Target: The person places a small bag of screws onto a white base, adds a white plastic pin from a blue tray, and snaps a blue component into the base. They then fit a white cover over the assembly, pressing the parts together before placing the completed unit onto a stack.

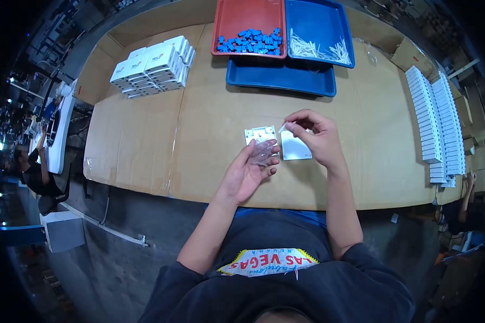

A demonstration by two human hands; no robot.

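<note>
My left hand [248, 175] is palm up, its fingers curled around a clear plastic piece [261, 153]. Just beyond it a white square part [260, 133] with small holes and fittings lies on the cardboard, partly covered by the plastic and fingers. To its right sits a plain white square cover [295, 148], smooth side up. My right hand [319, 139] hangs over the far edge of this cover, with thumb and index finger pinched on a small white piece [283, 128] whose kind I cannot tell.
Ahead stand a red tray [248, 16] with blue parts, a blue tray [315, 24] of white sticks, and a lower blue tray [280, 81]. White boxes [151, 64] are stacked at left; long rows of white parts [436, 118] stand at right. People work at both sides.
</note>
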